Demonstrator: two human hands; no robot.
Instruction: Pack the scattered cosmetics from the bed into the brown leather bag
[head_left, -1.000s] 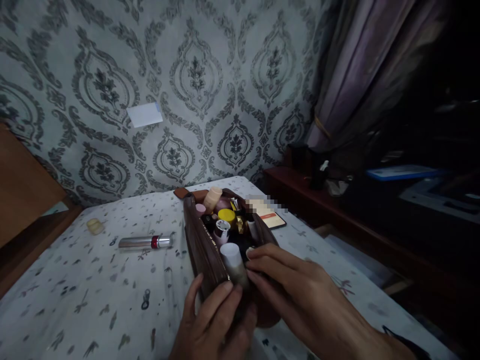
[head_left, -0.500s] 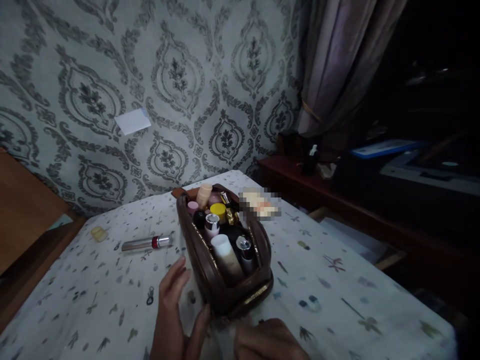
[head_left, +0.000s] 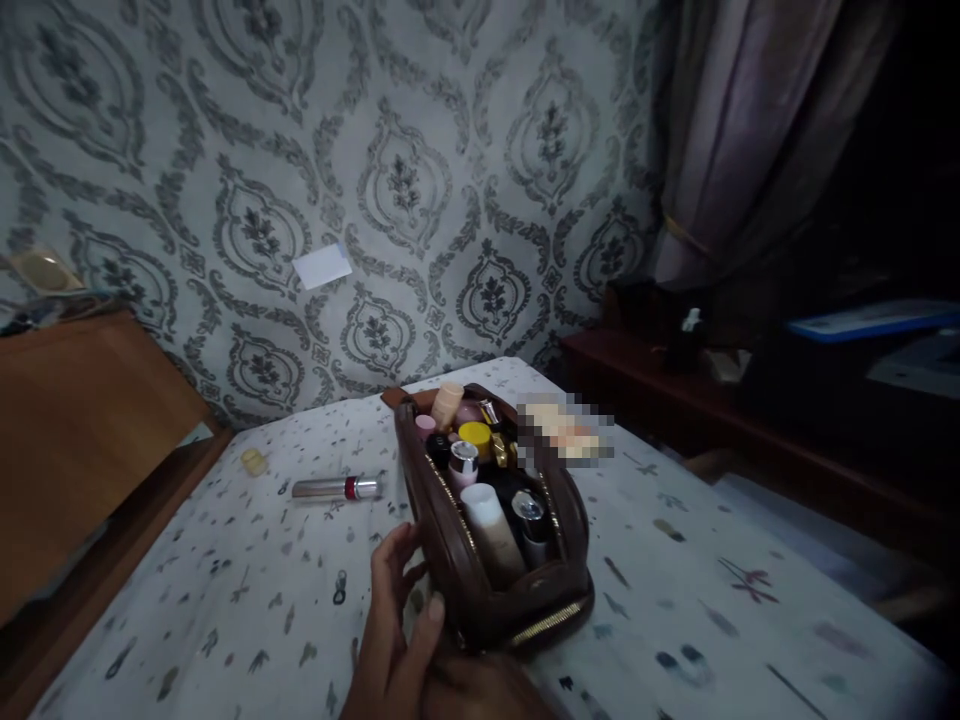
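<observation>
A brown cosmetic bag (head_left: 517,608) lies unzipped on the table, packed with upright bottles and jars. Inside it I see a white-capped bottle (head_left: 491,530), a bottle with a silver cap (head_left: 463,462), a dark one with a shiny top (head_left: 529,515) and a yellow lid (head_left: 475,440). Beside the bag's near left side is my left hand (head_left: 394,625), fingers apart and nothing visible in it; whether it touches the leather is unclear. Low in the picture, my right hand (head_left: 484,688) sits just in front of the bag, its fingers hidden behind my left hand.
A silver tube with a red band (head_left: 337,488) and a small yellowish item (head_left: 253,461) lie left on the patterned tablecloth (head_left: 247,620). Right of the bag is a blurred-out cream item (head_left: 562,430). A wooden board (head_left: 90,440) stands left; a dark red cabinet (head_left: 637,385) stands right.
The view has turned left, so everything sits further right. My left hand's fingers have come closer to the bag, and my right hand has drawn in against the left.
</observation>
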